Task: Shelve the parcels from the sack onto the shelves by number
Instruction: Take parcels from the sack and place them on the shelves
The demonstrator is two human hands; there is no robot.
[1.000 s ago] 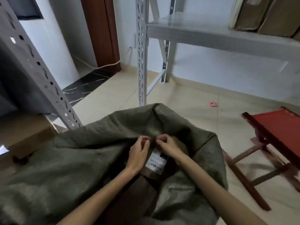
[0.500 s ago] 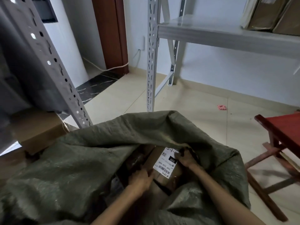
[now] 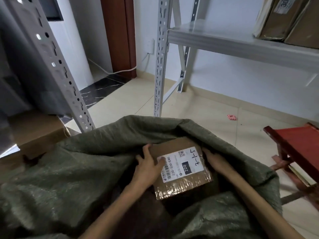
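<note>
I see both hands clamped on a brown parcel (image 3: 179, 167) in the mouth of the green sack (image 3: 72, 169) on the floor. My left hand (image 3: 148, 167) grips its left edge, thumb on the white label (image 3: 183, 163); my right hand (image 3: 213, 159) holds the right edge. The label's handwriting looks like "3-1-5", though it is small. A grey shelf (image 3: 241, 44) with boxes (image 3: 283, 19) stands beyond, a red stool (image 3: 300, 149) to the right.

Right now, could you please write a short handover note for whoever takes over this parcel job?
Left hand and right hand grip opposite sides of a cardboard parcel, label up, handwritten 3-1-5, in the open mouth of the green sack.
Done: this parcel is gripped, not yet clear of the sack.
Left: lift it out and shelve it by number. The grey shelf ahead already holds boxes.
</note>
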